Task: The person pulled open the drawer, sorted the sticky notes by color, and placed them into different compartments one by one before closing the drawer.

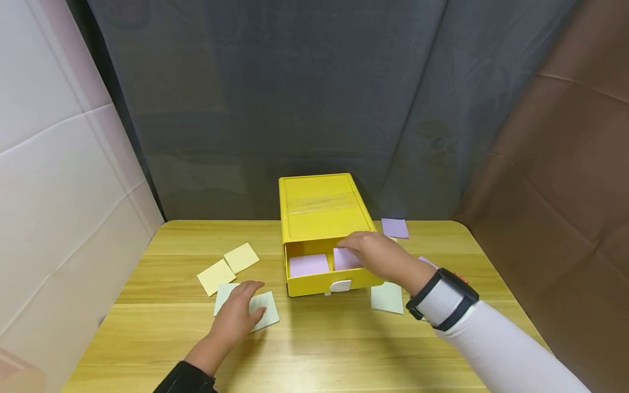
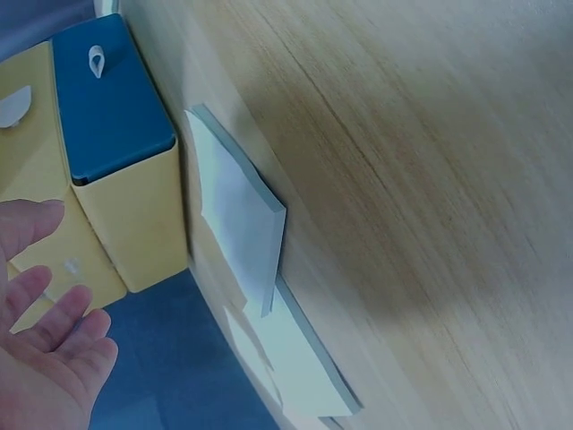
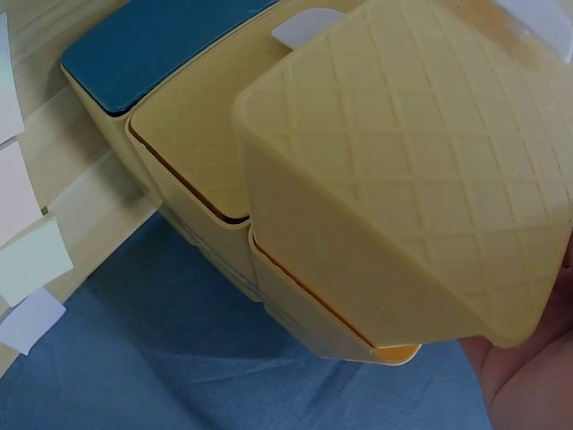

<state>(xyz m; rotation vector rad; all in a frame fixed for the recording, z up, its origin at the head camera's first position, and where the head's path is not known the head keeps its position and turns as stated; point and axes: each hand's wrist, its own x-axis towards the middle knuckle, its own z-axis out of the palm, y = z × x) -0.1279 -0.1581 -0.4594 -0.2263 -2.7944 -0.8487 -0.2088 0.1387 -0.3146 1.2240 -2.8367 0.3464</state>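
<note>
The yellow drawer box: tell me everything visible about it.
The yellow drawer box looks like plastic and sits at the back middle of the wooden table. Its drawer is pulled open toward the person, with a white tab handle in front. Inside lie purple notes. The right hand reaches into it.

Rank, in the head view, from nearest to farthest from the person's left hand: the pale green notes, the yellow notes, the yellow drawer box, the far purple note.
1. Pale green notes, under the left hand.
2. Yellow notes, just behind it.
3. Yellow drawer box, centre.
4. Far purple note, back right.
</note>
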